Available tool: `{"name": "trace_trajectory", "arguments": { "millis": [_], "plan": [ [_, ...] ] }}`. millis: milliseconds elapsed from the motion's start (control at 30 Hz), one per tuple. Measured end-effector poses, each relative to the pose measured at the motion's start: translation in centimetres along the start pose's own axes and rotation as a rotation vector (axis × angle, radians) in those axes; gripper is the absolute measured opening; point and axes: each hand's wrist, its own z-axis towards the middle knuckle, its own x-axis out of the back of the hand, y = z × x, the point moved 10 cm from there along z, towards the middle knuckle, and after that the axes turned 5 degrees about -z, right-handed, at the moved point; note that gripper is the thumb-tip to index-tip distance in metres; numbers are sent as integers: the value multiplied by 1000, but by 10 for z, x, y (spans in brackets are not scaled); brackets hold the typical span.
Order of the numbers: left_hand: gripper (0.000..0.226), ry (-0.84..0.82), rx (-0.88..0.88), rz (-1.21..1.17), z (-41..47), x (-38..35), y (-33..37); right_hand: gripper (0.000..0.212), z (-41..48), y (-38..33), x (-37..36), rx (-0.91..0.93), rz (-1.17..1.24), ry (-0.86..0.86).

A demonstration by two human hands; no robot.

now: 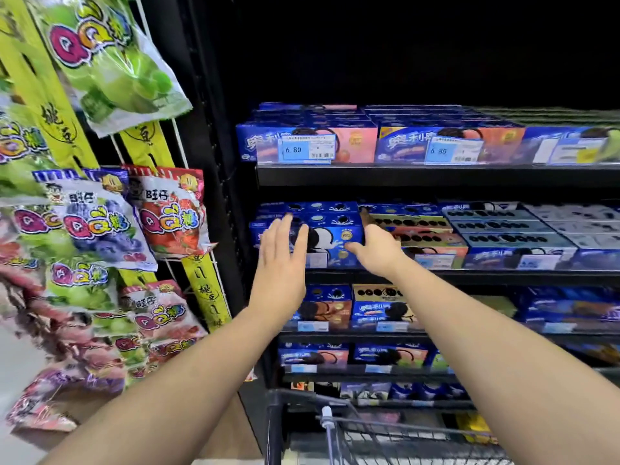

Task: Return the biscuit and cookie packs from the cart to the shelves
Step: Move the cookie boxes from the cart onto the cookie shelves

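Head view: gummy candy bags (100,226) hang at left, beside shelving. Left hand (281,263) flat, fingers straight, pressed on front of blue cookie pack (327,245) at left end of second shelf (486,276) down. Right hand (377,251) grips pack's right end, thumb across front. Other packs (503,229) in rows to right. Wire cart (330,422) near, below arms.

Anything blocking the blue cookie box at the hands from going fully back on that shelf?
Nothing between hands and box: the left hand lies flat on the blue cookie box, the right hand holds its right end. Matching boxes fill the shelf behind it, and a neighbouring stack sits close on its right.
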Motion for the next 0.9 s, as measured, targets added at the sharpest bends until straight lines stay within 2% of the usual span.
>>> {"name": "trace_trajectory", "arguments": {
  "millis": [167,300,400,467,567,767,900],
  "plan": [
    [64,-105,-14,6,-13,-19,-7,25,0,0,-2,-18,-94,40],
    [61,-160,24,30,-8,-24,-13,32,-8,1,12,7,-151,109],
    [60,-184,62,2,-7,-24,-12,20,-19,8,26,13,-190,200],
    [59,-198,48,3,-11,-24,-4,25,-30,18,32,31,-157,228],
    [54,-232,-9,-6,-23,-29,24,36,-52,41,31,75,-95,183],
    [47,-285,-107,-88,-57,-48,117,33,-103,114,21,74,-176,61],
    [48,-413,-166,-126,-96,-80,185,31,-146,172,10,67,-228,-20]
  ]
}}
